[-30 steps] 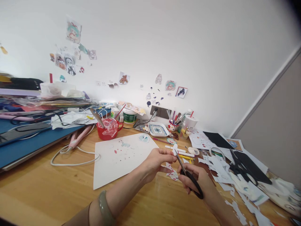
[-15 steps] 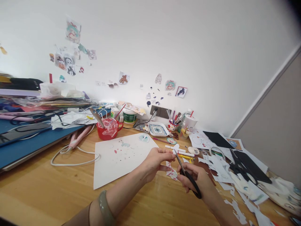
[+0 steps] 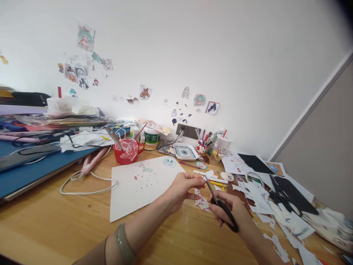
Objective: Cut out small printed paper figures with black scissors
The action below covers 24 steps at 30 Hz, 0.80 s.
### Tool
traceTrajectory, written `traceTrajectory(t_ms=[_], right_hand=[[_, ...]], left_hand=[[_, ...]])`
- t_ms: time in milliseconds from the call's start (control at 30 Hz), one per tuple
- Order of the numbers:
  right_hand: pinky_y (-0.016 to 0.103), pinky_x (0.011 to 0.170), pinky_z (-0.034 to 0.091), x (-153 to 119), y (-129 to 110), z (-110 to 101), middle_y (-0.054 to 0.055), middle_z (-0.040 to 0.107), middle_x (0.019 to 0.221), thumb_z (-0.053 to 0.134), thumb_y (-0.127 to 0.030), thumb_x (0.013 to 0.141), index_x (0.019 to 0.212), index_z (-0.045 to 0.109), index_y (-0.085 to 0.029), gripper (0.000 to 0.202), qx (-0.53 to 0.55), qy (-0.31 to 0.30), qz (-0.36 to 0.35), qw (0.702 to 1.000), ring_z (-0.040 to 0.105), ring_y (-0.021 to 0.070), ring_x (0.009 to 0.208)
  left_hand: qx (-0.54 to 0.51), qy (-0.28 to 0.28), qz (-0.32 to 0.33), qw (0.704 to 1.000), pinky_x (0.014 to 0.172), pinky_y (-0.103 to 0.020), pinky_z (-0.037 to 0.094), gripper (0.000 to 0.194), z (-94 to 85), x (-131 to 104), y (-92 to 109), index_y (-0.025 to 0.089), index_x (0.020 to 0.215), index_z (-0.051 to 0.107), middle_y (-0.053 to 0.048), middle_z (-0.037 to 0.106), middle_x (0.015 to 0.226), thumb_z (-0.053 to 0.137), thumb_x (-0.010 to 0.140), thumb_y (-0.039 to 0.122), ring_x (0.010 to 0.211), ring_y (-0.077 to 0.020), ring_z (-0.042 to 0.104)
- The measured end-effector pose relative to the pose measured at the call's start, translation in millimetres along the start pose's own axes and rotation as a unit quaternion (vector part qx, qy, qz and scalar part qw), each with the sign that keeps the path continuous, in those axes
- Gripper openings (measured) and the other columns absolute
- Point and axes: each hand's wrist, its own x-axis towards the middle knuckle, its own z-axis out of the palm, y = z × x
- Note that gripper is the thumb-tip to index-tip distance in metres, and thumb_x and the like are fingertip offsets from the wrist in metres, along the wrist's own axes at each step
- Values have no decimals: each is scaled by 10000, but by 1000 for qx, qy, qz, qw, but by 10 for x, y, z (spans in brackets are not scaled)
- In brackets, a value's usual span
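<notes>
My right hand (image 3: pixel 231 211) grips a pair of scissors with black handles (image 3: pixel 226 217), blades pointing up and left. The blade tips are right by the fingertips of my left hand (image 3: pixel 180 189). Thumb and forefinger of that hand pinch a small piece of white paper (image 3: pixel 204 177), mostly hidden by the fingers. Just below the left fingers is a paper cutout with red marks (image 3: pixel 202 201); whether it touches the hand I cannot tell. Behind the hands lie white markers (image 3: pixel 219 180) and yellow pens (image 3: pixel 219 185).
A large white sheet (image 3: pixel 121 198) with tiny cutouts lies left of my hands. Behind it stand a red mug (image 3: pixel 124 156) and a patterned square dish (image 3: pixel 176 149). Paper scraps (image 3: pixel 256 195) and another black pair of scissors (image 3: pixel 281 197) spread across the right.
The scissors and my right hand have shifted slightly right and down. My left hand stays nearly in place, still pinching. The white bit beyond its fingertips looks slightly different.
</notes>
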Motion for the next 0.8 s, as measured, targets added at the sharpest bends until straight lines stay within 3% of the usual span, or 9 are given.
traceTrajectory(t_ms=[267, 800], right_hand=[[199, 417, 408, -9, -53, -1, -69, 461, 485, 614, -327, 626, 712, 487, -175, 217, 16, -25, -13, 999, 428, 80, 437], [201, 400, 358, -27, -106, 22, -76, 452, 481, 577, -315, 623, 711, 464, -189, 191, -12, -3, 9, 1000, 438, 84, 426]], left_hand=[[0, -24, 0, 1000, 536, -213, 423, 187, 7, -9, -7, 135, 702, 608, -22, 536, 700, 668, 605, 284, 679, -111, 490], [11, -29, 0, 1000, 537, -200, 422, 172, -5, -5, -36, 146, 726, 613, -19, 546, 709, 648, 626, 281, 665, -103, 500]])
